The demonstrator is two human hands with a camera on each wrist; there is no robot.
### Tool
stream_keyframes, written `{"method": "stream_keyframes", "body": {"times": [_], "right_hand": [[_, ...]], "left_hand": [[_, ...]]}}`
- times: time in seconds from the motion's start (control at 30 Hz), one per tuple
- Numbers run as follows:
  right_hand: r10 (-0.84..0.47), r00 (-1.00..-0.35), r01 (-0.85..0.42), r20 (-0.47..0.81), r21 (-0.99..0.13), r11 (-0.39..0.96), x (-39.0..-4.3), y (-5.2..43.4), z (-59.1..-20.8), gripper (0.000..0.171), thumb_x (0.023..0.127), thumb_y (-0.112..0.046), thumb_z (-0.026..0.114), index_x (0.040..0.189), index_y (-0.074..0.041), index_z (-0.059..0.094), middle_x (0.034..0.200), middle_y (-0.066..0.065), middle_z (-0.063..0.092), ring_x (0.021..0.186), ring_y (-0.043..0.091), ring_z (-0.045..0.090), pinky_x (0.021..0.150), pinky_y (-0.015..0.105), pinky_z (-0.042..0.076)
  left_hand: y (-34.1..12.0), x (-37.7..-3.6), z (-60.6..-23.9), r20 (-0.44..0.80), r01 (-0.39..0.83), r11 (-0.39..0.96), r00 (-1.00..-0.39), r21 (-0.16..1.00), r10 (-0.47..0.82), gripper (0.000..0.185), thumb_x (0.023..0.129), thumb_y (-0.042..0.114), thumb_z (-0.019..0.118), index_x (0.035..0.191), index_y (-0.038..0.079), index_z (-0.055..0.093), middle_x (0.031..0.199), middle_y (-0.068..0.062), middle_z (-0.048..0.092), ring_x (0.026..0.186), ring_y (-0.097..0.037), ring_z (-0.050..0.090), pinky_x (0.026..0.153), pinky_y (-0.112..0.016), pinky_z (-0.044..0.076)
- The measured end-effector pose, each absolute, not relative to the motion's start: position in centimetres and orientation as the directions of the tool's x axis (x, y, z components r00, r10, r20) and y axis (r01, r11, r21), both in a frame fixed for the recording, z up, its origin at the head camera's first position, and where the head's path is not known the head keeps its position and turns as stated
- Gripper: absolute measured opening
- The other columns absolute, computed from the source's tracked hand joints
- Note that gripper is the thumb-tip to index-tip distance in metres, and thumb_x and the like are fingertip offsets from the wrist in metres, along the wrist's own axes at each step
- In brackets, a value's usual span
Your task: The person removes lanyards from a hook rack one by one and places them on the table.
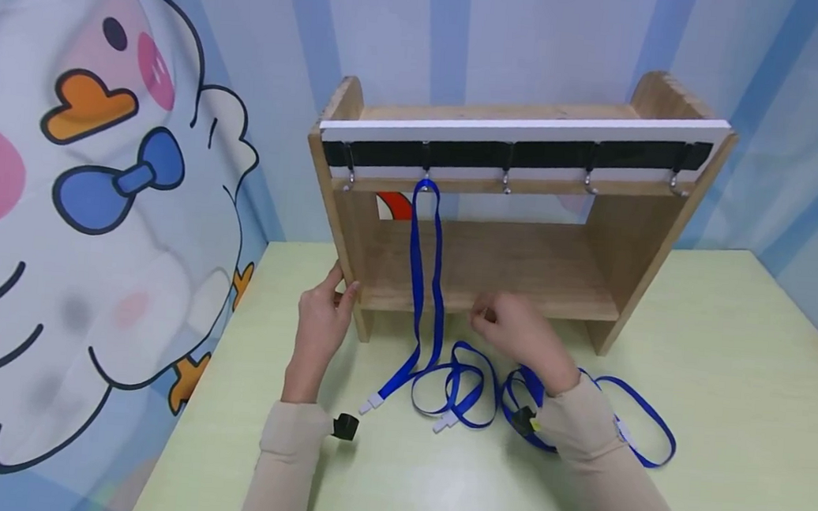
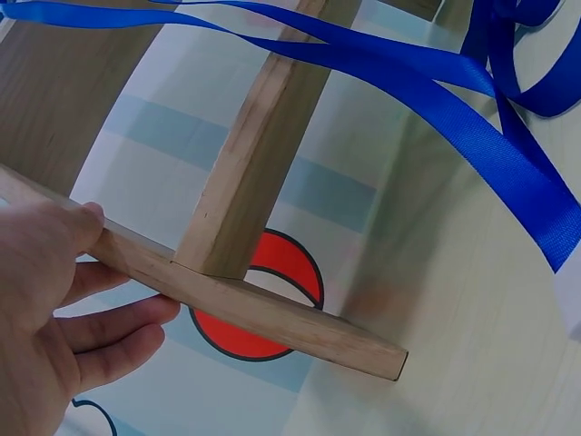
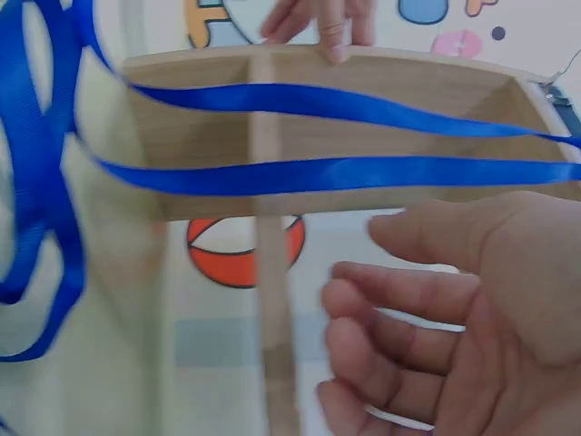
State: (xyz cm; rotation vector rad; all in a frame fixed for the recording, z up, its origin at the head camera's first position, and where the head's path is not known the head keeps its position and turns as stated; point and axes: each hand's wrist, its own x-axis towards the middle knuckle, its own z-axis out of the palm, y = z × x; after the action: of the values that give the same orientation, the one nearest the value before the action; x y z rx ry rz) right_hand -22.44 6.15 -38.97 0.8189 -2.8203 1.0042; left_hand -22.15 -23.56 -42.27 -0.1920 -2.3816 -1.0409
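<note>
A small wooden shelf (image 1: 529,268) stands on the table, with a row of metal hooks along its top front. My left hand (image 1: 322,317) holds the left side panel near its lower end, thumb on the front edge. From the second hook from the left hangs a blue lanyard (image 1: 417,264), its white clip (image 1: 372,402) down at the tabletop. My right hand (image 1: 520,334) hovers before the lower board, just right of the hanging straps, with loosely bent fingers and nothing in them. In the right wrist view, the two blue straps (image 3: 318,173) run past that hand.
More blue lanyards lie looped on the table: one loop (image 1: 468,426) in front of the shelf, others (image 1: 667,432) partly under my right forearm. The hook at far left (image 1: 349,177) and the three at right hold nothing. A printed curtain (image 1: 538,43) hangs behind.
</note>
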Motion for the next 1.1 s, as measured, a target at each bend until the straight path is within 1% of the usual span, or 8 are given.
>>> {"method": "stream_keyframes", "body": {"times": [0.13, 0.27, 0.4, 0.57, 0.63, 0.77, 0.97, 1.1], "right_hand": [[-0.438, -0.845, -0.530, 0.307, -0.589, 0.610, -22.3, 5.6, -37.3, 0.016, 0.097, -0.010, 0.065, 0.102, 0.002, 0.074, 0.076, 0.003, 0.068, 0.058, 0.013, 0.054, 0.052, 0.029, 0.048], [-0.409, -0.833, -0.553, 0.373, -0.592, 0.587, -22.2, 5.1, -35.8, 0.017, 0.098, -0.011, 0.066, 0.107, 0.002, 0.072, 0.072, 0.002, 0.064, 0.058, 0.014, 0.053, 0.051, 0.029, 0.046], [-0.384, -0.823, -0.568, 0.419, -0.594, 0.570, -22.0, 4.3, -34.1, 0.025, 0.099, -0.014, 0.066, 0.117, 0.003, 0.068, 0.070, 0.002, 0.060, 0.059, 0.017, 0.052, 0.051, 0.030, 0.045], [-0.346, -0.799, -0.600, 0.491, -0.615, 0.512, -22.0, 3.0, -31.9, 0.033, 0.101, -0.018, 0.064, 0.128, 0.001, 0.064, 0.075, 0.004, 0.061, 0.064, 0.019, 0.053, 0.056, 0.032, 0.047], [-0.333, -0.790, -0.612, 0.515, -0.621, 0.490, -22.0, 2.6, -31.3, 0.033, 0.102, -0.019, 0.064, 0.129, 0.000, 0.063, 0.075, 0.004, 0.062, 0.066, 0.020, 0.054, 0.057, 0.033, 0.047], [-0.315, -0.774, -0.631, 0.549, -0.625, 0.460, -22.2, 2.1, -30.2, 0.031, 0.102, -0.018, 0.063, 0.128, -0.002, 0.064, 0.072, 0.004, 0.060, 0.063, 0.020, 0.052, 0.055, 0.033, 0.045], [-0.300, -0.750, -0.657, 0.590, -0.610, 0.443, -22.5, 1.7, -28.9, 0.033, 0.103, -0.018, 0.062, 0.131, -0.001, 0.062, 0.071, 0.005, 0.058, 0.062, 0.020, 0.051, 0.056, 0.032, 0.044], [-0.304, -0.729, -0.681, 0.614, -0.600, 0.421, -22.6, 1.4, -28.1, 0.032, 0.104, -0.019, 0.060, 0.129, 0.000, 0.063, 0.072, 0.005, 0.058, 0.063, 0.020, 0.050, 0.056, 0.032, 0.043]], "left_hand": [[-23.5, -22.1, -42.2, 0.515, 0.324, 0.691, -0.853, 0.646, -0.082, 0.043, 0.104, 0.017, 0.060, 0.145, 0.007, 0.054, 0.129, -0.022, 0.065, 0.085, -0.034, 0.075, 0.071, -0.045, 0.062], [-23.3, -22.1, -42.2, 0.507, 0.318, 0.690, -0.858, 0.650, -0.083, 0.045, 0.104, 0.018, 0.061, 0.146, 0.006, 0.053, 0.130, -0.023, 0.064, 0.085, -0.034, 0.075, 0.070, -0.044, 0.062], [-23.4, -22.1, -42.2, 0.507, 0.315, 0.692, -0.857, 0.650, -0.086, 0.044, 0.103, 0.017, 0.061, 0.145, 0.006, 0.054, 0.129, -0.023, 0.065, 0.085, -0.034, 0.075, 0.069, -0.044, 0.062], [-23.6, -22.2, -42.3, 0.517, 0.318, 0.696, -0.851, 0.643, -0.089, 0.043, 0.104, 0.017, 0.061, 0.144, 0.006, 0.054, 0.127, -0.023, 0.066, 0.084, -0.034, 0.075, 0.068, -0.044, 0.062], [-23.6, -22.1, -42.3, 0.516, 0.320, 0.694, -0.852, 0.645, -0.086, 0.043, 0.104, 0.017, 0.060, 0.145, 0.006, 0.054, 0.127, -0.024, 0.065, 0.085, -0.034, 0.075, 0.068, -0.044, 0.062], [-23.6, -22.0, -42.2, 0.507, 0.312, 0.692, -0.857, 0.651, -0.091, 0.043, 0.104, 0.017, 0.060, 0.146, 0.007, 0.054, 0.127, -0.023, 0.066, 0.085, -0.033, 0.075, 0.068, -0.044, 0.062], [-23.5, -22.0, -42.2, 0.516, 0.320, 0.696, -0.853, 0.643, -0.084, 0.043, 0.104, 0.018, 0.059, 0.145, 0.007, 0.054, 0.126, -0.024, 0.066, 0.084, -0.033, 0.075, 0.067, -0.044, 0.062], [-23.5, -22.0, -42.1, 0.532, 0.340, 0.694, -0.843, 0.635, -0.074, 0.042, 0.104, 0.016, 0.060, 0.145, 0.006, 0.054, 0.126, -0.024, 0.066, 0.084, -0.034, 0.075, 0.066, -0.044, 0.062]]}}
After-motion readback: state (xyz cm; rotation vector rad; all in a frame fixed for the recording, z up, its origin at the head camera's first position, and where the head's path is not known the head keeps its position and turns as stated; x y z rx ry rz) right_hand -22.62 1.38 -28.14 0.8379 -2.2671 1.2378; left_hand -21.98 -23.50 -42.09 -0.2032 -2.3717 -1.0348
